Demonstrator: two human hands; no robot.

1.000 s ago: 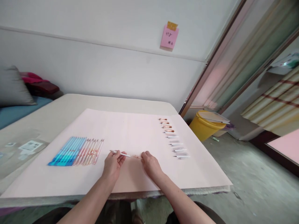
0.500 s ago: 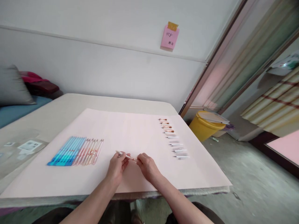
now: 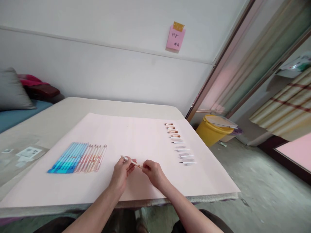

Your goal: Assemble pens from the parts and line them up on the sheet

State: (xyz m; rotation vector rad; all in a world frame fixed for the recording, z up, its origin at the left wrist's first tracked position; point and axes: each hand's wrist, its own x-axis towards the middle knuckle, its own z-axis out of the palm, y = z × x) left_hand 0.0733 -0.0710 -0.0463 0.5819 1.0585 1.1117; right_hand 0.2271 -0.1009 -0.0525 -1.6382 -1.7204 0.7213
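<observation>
A slim whitish pen with small orange-red marks is held between my two hands over the pink sheet. My left hand is closed around its left part. At its right end, the fingertips of my right hand are pinched together. To the left lies a row of blue pens, side by side with several pale pens with reddish and orange patterns. On the right, thin white pen parts with dark tips form a column, and some brown-ended pieces lie at its far end.
Clear plastic packaging with a white label lies on the table's left side. A white wall with a pink note rises behind the table. Beyond the right edge stands a yellow bin. A grey cushion is at far left.
The pen shows a little more between my hands, and my right hand has shifted slightly. The whole view has moved a touch; the laid-out pens stay in place.
</observation>
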